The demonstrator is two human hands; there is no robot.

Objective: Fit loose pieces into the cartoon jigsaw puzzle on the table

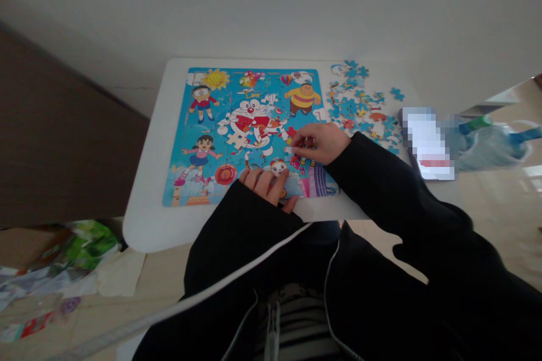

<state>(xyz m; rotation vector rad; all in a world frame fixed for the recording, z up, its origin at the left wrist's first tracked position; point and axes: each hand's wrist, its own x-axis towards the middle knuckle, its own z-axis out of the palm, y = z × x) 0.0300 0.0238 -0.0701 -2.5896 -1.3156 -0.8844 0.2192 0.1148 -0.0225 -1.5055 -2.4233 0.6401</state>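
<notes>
A colourful cartoon jigsaw puzzle board (pixel 203 141) lies on a small white table (pixel 148 220). My left hand (pixel 269 185) rests on the board's lower edge, fingers curled down flat on the pieces, holding nothing I can see. My right hand (pixel 319 144) hovers over the board's right side, its fingers pinched on a small puzzle piece (pixel 292 150) touching the picture. Both arms wear black sleeves. A heap of loose blue puzzle pieces (pixel 359 104) lies to the right of the board.
A blurred-out flat object (pixel 427 144) sits at the table's right edge, beside a plastic bag with bottles (pixel 491 144). Crumpled wrappers and paper (pixel 63 259) lie on the floor at the left. A white wall stands behind the table.
</notes>
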